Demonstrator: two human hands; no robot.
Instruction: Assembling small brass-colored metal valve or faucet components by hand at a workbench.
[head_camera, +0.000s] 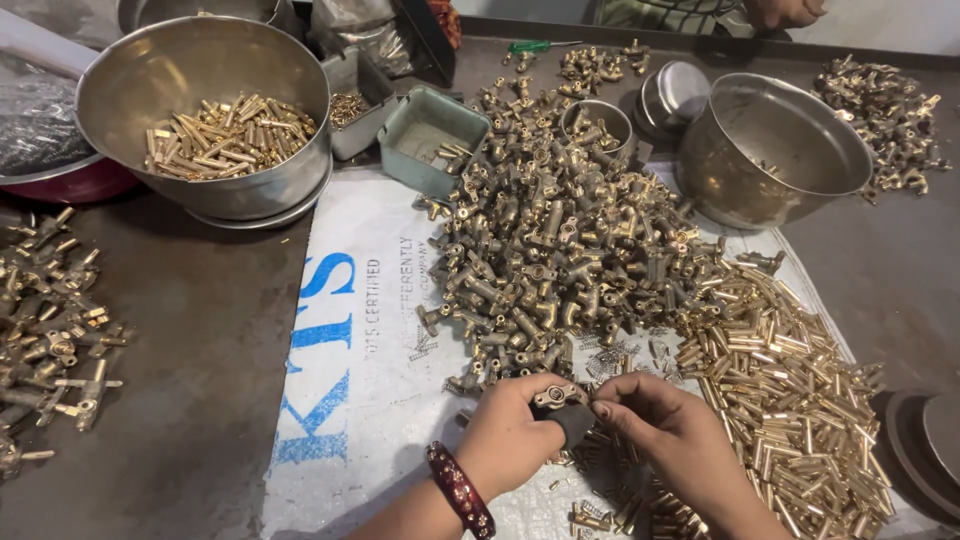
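From the head camera, the left hand (515, 435) pinches a small brass valve piece with a round hole on top (556, 396), its fingers curled tight round it. The right hand (672, 432) touches the same piece from the other side, fingertips closed on its dark end (what that end is made of cannot be told). Both hands hover low over a white woven sack with blue letters (350, 400).

Just behind the hands lies a big heap of knobbly brass valve bodies (545, 250). On the right is a pile of smooth, shiny brass tubes (790, 400). A round steel bowl holding brass rods (205, 110) stands at the far left, and another steel bowl (775, 150) at the far right. A small green plastic tray (432, 135) sits between them. A red bangle (460, 490) circles the left wrist.
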